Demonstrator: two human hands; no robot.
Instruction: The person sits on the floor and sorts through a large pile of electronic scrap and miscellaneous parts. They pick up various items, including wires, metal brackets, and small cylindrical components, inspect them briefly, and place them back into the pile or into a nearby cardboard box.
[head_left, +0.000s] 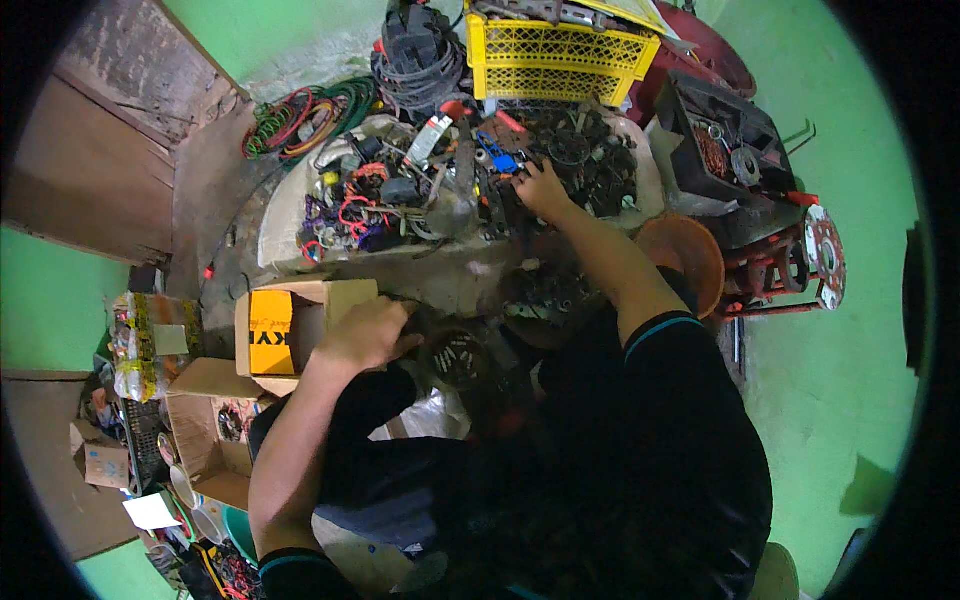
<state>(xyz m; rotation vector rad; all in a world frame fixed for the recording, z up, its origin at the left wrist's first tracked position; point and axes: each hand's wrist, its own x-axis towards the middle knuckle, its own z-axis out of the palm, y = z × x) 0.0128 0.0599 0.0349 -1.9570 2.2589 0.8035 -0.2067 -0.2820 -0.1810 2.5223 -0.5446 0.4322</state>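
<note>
My right hand (541,191) reaches into a heap of small metal and plastic parts (590,165) spread on a pale sack (285,225). Its fingers are bent down among the parts, just below a blue plastic piece (497,153); what they pinch is too small to make out. Lower on the left, my left hand (365,332) is curled beside an open cardboard box (350,292) with an orange panel. Its fingertips close at a dark spot, and anything in them is hidden. Close by that hand, a round dark container (457,358) holds several small metal pieces.
A yellow crate (565,55) stands at the back, with coiled hoses (315,115) to its left. On the right are a black bin (725,140), an orange bucket (690,250) and a red metal frame (790,262). Another open carton (210,440) sits at lower left.
</note>
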